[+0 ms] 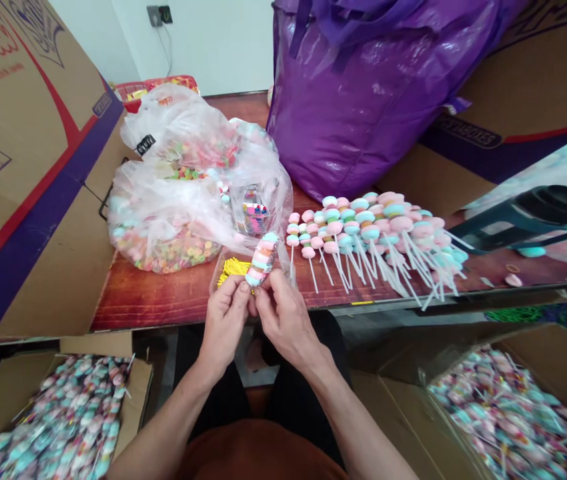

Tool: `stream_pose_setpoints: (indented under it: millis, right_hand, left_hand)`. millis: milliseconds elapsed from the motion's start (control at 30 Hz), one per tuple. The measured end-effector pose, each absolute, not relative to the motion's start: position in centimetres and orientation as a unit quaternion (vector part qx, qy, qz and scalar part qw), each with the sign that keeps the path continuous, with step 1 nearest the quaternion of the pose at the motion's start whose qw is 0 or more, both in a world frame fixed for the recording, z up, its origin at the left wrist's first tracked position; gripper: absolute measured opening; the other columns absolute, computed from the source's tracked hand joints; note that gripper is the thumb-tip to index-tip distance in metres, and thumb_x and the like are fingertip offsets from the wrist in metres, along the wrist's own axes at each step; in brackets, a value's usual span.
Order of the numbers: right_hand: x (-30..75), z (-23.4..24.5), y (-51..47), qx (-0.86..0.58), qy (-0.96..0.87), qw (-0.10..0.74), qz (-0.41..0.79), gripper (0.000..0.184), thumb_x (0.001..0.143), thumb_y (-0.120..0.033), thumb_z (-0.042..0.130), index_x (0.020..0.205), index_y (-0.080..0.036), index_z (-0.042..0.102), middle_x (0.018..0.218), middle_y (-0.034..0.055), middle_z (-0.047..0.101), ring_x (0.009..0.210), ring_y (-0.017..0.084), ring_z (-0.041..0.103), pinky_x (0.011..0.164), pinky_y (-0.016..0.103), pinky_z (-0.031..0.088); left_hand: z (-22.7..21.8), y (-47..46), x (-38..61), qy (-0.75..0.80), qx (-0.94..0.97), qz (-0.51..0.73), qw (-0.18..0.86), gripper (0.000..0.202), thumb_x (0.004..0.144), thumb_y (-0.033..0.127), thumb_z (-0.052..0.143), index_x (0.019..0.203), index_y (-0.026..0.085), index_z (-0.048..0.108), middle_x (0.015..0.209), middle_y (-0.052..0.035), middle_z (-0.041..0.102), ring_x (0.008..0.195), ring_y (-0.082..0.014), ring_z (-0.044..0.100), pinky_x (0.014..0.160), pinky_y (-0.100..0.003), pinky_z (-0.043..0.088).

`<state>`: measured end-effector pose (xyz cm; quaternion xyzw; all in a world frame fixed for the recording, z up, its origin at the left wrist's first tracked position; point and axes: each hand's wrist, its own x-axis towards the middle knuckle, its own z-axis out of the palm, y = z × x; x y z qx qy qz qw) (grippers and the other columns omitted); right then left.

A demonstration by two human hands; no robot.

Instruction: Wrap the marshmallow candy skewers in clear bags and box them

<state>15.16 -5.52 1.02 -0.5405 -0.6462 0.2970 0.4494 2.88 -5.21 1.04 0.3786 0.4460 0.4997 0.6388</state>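
In the head view, pinching a wrapped marshmallow stick by its lower end with thumb and fingers of left hand and right hand. Holding it in front of a tub of yellow strips on the table, with bagged sweets beyond the left hand and bare marshmallow sticks right of the right hand.

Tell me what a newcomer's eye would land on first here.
Probably the large, glossy purple bag at upper right of centre. Below it, pink and pale-blue candy skewers with white sticks lie piled on the reddish-brown wooden table. At centre, the left hand and right hand hold a striped pastel candy stack in clear wrapping.
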Motion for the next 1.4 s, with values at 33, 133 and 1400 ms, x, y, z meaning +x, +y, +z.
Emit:
stream_pose_setpoints:
  millis: [33,133,1400]
  right_hand:
    - [15.2,1.2,-5.6,-0.543,-0.639,0.442,0.319,0.014,0.093,-0.022,0.045,0.080,-0.023,0.041,0.073,-0.0007,0.051,0.067,0.015,0.047,0.062,0.029,0.036]
    - [15.3,1.7,-5.7,-0.526,-0.574,0.449,0.438,0.016,0.094,-0.027,0.048,0.079,-0.023,0.043,0.069,-0.0035,0.049,0.060,0.013,0.045,0.057,0.025,0.037]
    - [16.7,2.3,-9.4,-0.553,-0.448,0.589,0.384,0.025,0.093,-0.037,0.060,0.079,-0.019,0.070,0.065,0.0007,0.063,0.058,0.014,0.057,0.055,0.025,0.048]
  left_hand:
    - [0.9,-5.4,2.9,0.456,0.389,0.499,0.626,0.028,0.083,0.044,0.072,0.087,0.017,0.068,0.067,0.0017,0.056,0.057,-0.0068,0.045,0.051,-0.017,0.037]
    - [1.0,-5.3,2.7,0.467,0.367,0.499,0.631,0.031,0.073,0.041,0.081,0.091,0.016,0.072,0.072,-0.0003,0.061,0.058,-0.0071,0.047,0.050,-0.018,0.037]
    - [2.9,-4.2,6.1,0.406,0.416,0.426,0.693,0.024,0.073,0.039,0.080,0.072,0.016,0.072,0.074,-0.0037,0.066,0.062,-0.0136,0.056,0.061,-0.027,0.047]
